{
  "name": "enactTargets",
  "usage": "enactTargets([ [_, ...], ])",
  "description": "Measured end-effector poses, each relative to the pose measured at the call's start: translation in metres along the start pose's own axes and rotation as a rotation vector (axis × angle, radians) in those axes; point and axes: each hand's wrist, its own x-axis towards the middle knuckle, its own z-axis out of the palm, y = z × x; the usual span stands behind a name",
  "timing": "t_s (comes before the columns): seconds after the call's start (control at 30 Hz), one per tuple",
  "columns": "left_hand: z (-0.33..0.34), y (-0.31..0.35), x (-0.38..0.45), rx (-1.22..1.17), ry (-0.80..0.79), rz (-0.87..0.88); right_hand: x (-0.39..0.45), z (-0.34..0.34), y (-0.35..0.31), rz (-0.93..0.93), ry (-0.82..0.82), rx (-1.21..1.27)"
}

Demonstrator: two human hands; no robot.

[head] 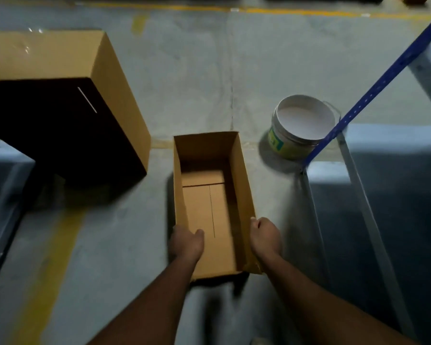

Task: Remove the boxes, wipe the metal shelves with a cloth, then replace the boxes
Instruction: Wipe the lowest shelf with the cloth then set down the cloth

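We see a plain brown open box (210, 200), beside it a white bucket (301, 125) with green label, a blue upright (373, 89), yellow floor lines (52, 257).

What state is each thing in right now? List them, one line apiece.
small box: open-topped, empty, gripped by both side walls.
left hand: fingers curled over the box's left wall.
right hand: gripping the box's right wall.
large box: lying on the floor, closed.
bucket: tilted, nothing visible inside.
blue shelf post: bare.

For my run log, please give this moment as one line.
left hand: grips open box | right hand: grips same box | bucket: on floor
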Motion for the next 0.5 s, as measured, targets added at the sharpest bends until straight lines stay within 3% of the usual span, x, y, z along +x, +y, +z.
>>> enactTargets([
  [0.13, 0.048, -0.056, 0.052, 0.089, 0.050, -0.197, 0.045, 0.044, 0.054, -0.019, -0.053, -0.034],
  [0.27, 0.085, -0.104, 0.069, 0.156, -0.046, -0.253, 0.063, 0.070, 0.090, -0.030, 0.003, -0.116],
  [0.37, 0.096, -0.121, 0.072, 0.239, -0.012, -0.204, 0.071, 0.083, 0.108, 0.052, -0.103, -0.147],
  [0.43, 0.098, -0.124, 0.068, 0.309, 0.077, -0.119, 0.074, 0.088, 0.116, 0.075, -0.237, -0.175],
  [0.5, 0.094, -0.120, 0.060, 0.321, 0.170, -0.059, 0.075, 0.084, 0.119, 0.042, -0.271, -0.178],
])
